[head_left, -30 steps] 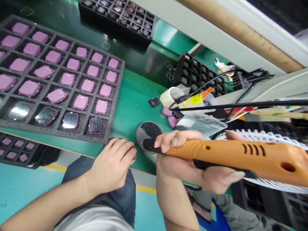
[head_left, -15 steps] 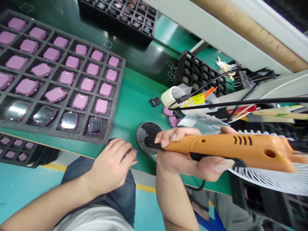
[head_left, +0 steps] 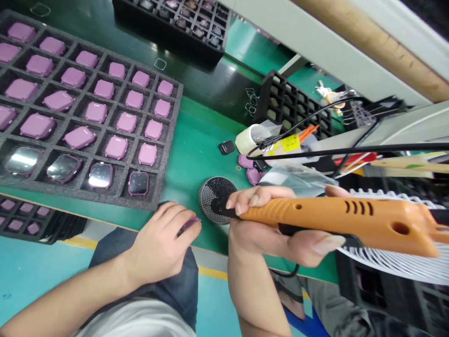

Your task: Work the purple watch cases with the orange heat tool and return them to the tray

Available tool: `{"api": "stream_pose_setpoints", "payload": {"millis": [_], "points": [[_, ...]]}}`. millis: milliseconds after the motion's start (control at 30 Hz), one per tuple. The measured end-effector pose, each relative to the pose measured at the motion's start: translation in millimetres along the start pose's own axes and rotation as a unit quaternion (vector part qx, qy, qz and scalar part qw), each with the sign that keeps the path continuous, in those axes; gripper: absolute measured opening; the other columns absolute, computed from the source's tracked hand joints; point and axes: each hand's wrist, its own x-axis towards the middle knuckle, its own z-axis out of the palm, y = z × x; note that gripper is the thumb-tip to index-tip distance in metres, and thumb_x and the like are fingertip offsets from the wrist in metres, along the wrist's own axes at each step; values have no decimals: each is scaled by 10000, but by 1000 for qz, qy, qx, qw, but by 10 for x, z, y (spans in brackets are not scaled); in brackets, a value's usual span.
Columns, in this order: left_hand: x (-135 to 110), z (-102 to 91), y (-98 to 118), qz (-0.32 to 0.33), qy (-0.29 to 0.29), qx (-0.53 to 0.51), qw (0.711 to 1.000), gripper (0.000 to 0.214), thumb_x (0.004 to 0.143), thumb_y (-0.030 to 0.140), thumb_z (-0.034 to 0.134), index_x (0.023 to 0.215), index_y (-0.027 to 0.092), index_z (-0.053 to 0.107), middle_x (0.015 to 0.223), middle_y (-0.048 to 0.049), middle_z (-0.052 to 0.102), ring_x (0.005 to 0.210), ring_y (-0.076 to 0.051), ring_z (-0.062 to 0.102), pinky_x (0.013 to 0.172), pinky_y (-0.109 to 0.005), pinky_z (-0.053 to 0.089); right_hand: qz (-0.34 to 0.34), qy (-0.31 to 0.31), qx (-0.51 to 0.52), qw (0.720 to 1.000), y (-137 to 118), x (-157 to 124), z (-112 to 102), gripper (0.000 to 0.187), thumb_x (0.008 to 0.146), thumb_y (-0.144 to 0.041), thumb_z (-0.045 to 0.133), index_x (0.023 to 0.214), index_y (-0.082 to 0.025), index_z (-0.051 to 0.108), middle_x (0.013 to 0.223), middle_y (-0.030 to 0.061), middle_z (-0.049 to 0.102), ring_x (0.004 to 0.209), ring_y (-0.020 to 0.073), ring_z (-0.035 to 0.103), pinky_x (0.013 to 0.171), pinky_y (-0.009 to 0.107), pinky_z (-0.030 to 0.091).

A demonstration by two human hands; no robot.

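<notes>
My left hand rests at the bench's front edge, fingers curled round a purple watch case that shows only partly between them. Wrapped round an orange handheld power tool is my right hand; the tool has vent slots and a black grip end, and its working tip is not clearly visible. Beneath that black end stands a round grey perforated disc. Left of my hands, a grey foam tray holds several purple watch cases, most back up; the front row shows dark screens.
Loose purple cases, a black case and a tape roll lie behind the tool. A white fan guard is at right. Black cables cross above the bench. Another person's legs show below.
The orange tool in my right hand has shifted slightly right and down. My left hand keeps hold of the purple watch case; the view has moved a little.
</notes>
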Motion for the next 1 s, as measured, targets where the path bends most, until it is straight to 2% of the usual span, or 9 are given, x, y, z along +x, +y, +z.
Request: {"api": "stream_pose_setpoints", "payload": {"millis": [367, 667, 833, 1000], "points": [[20, 9, -4, 13, 14, 15, 1000, 312, 960, 59, 646, 1245, 112, 761, 1245, -161, 740, 1169, -309, 661, 1120, -544, 589, 28, 4, 4, 1000, -20, 8, -9, 452, 952, -686, 579, 1261, -360, 528, 696, -107, 664, 376, 133, 480, 369, 286, 484], [8, 9, -3, 8, 16, 26, 999, 285, 1011, 78, 615, 1238, 164, 765, 1244, -142, 750, 1168, -293, 655, 1092, -543, 610, 13, -3, -2, 1000, -33, -40, -9, 432, 1014, -649, 461, 1322, -348, 499, 740, -93, 644, 420, 110, 511, 419, 266, 487], [16, 11, -1, 8, 16, 23, 1000, 281, 1006, 74, 629, 1241, 151, 765, 1250, -144, 746, 1169, -297, 655, 1098, -544, 604, 22, -10, 2, 1000, -53, -19, -6, 416, 979, -645, 539, 1280, -359, 522, 717, -98, 669, 404, 128, 505, 392, 279, 495], [22, 10, -3, 10, 25, 25, 999, 280, 1013, 70, 620, 1232, 165, 766, 1240, -138, 752, 1168, -289, 661, 1089, -539, 613, 20, 4, 6, 1000, -23, -17, 3, 393, 978, -633, 543, 1267, -367, 563, 712, -94, 667, 395, 130, 498, 378, 284, 491]]}}
